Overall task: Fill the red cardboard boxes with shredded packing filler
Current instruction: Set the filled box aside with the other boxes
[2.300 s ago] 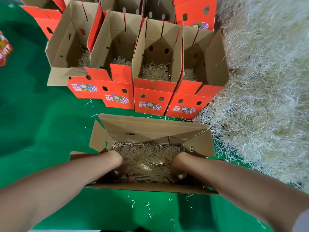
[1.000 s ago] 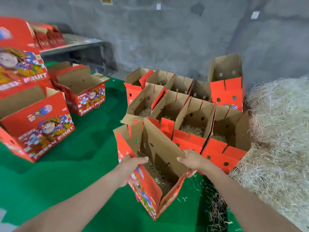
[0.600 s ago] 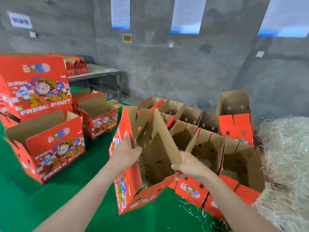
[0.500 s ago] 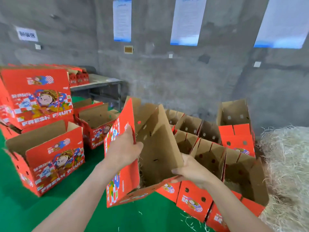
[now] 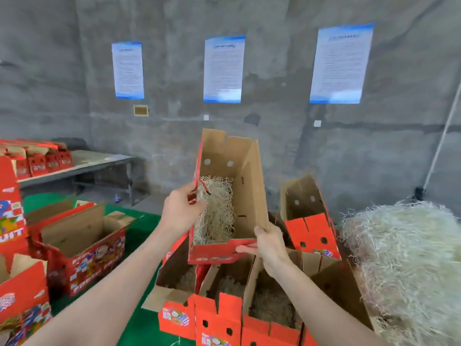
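I hold a red cardboard box (image 5: 247, 186) in the air, tipped with its open top facing me and pale shredded filler (image 5: 215, 216) inside. My left hand (image 5: 180, 212) grips its left edge. My right hand (image 5: 270, 245) grips its lower right corner. Below it stands a cluster of open red boxes (image 5: 224, 318) on the green floor, with filler visible in several of them. A big heap of shredded filler (image 5: 404, 265) lies at the right.
More red printed boxes (image 5: 82, 248) stand open at the left on the green mat (image 5: 139, 233). A grey table (image 5: 82, 162) with stacked red boxes is at the back left. A concrete wall with three posted sheets is ahead.
Both hands lifted the filled box off the floor and raised it above the cluster of boxes, turning its open top toward me. My view rose from the floor to the wall.
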